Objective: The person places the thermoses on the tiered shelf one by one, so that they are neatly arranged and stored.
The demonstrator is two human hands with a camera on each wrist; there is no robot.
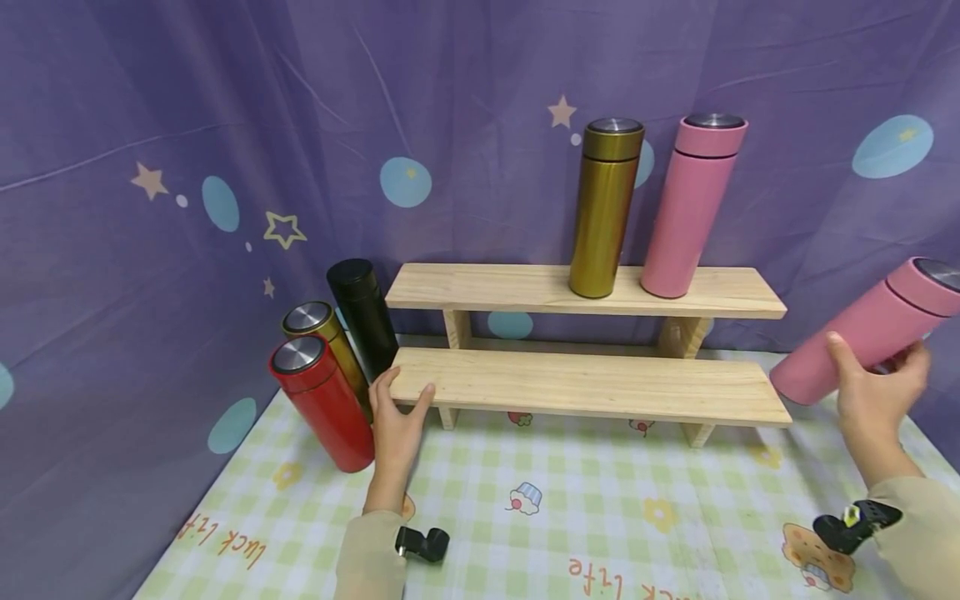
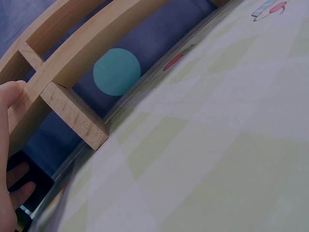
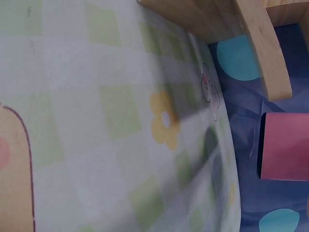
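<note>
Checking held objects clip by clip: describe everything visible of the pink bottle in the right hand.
The pink bottle is a smooth, slim cylinder with a pink cap, a dark ring below it and a silvery, metal-looking disc on top; it looks closed. The right hand grips its body, top tilted rightward. It appears lifted, beside the right end of the wooden shelf.

We see soft, even light across the desk (image 1: 570,508) in the head view, with a sheen on the far gold bottle (image 1: 606,208). Both wrist views look dimmer and hazier; they bow the shelf (image 2: 91,44), and blurry shadows cross the right one.
</note>
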